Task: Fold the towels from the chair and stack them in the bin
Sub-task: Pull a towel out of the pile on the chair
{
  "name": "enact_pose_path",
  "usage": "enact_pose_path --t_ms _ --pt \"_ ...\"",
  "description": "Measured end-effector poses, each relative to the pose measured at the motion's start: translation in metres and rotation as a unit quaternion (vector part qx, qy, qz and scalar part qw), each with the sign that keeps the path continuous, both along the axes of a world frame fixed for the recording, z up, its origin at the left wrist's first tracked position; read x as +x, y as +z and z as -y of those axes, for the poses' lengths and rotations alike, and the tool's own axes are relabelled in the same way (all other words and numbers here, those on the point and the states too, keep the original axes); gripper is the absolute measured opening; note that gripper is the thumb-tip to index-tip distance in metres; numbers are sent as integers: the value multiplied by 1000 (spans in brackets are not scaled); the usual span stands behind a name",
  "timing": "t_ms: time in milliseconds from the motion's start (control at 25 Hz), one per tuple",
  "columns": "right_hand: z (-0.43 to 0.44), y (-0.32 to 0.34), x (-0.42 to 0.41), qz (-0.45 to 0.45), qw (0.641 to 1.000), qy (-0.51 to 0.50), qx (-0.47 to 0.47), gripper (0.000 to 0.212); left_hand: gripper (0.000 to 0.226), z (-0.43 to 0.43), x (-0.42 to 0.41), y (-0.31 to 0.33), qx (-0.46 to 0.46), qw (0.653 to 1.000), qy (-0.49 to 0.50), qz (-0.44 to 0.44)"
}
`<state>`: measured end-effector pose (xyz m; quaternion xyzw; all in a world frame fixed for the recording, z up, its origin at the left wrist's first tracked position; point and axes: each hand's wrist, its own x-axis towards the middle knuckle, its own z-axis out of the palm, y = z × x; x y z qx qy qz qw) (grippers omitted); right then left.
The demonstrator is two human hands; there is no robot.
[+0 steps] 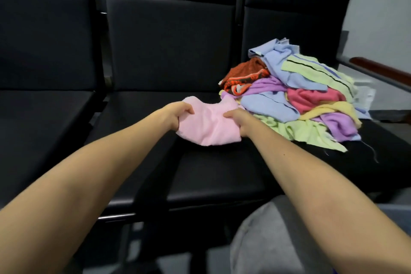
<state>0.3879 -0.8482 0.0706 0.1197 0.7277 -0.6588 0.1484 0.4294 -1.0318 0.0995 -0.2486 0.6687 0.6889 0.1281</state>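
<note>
1. Folding time: the left hand (178, 115) and right hand (238, 121) grip the pink towel (209, 128) by its sides, fingers curled round it, on the chair seat (211, 173).
2. The towel pile (300, 100) lies at 2 o'clock, just beside.
3. Next, I think — lay one half over the other.

From here I can't see the fingertips of the left hand (178, 113) or the right hand (239, 121) — the pink towel (209, 124) hides them. The towel pile (300, 100) buries its lower pieces; the armrest (382, 69) leaves frame right.

Dim, soft focus, wide-angle edge distortion
</note>
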Motion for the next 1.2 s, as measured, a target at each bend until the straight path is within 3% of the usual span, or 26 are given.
enact_pose_path --t_ms 120,240,360,640,760,880,960,1080,1200 --pt "-40 14 21 -25 1000 -13 -2 41 45 -41 3 7 30 1000 5 -9" --pt "-84 25 47 -2 998 -28 -49 15 30 -85 8 14 104 993 -45 -16" --pt "-140 35 72 -22 992 -73 -102 25 23 -137 9 17 134 987 -81 -28" --pt "-280 8 145 -42 980 -195 -6 40 25 -284 75 9 85 973 -211 -28" --pt "-338 -19 187 0 975 -224 2 32 33 -342 105 -20 118 966 -228 17" --pt "-380 -52 219 43 970 -238 21 39 21 -378 136 -48 87 958 -265 60" --pt "-395 -78 232 68 971 -225 36 39 32 -393 156 -68 48 947 -308 80" --pt "-400 -117 244 110 972 -203 47 43 46 -405 163 -110 44 947 -305 90" --pt "-398 -152 253 128 970 -205 39 35 26 -414 160 -149 40 961 -231 147"
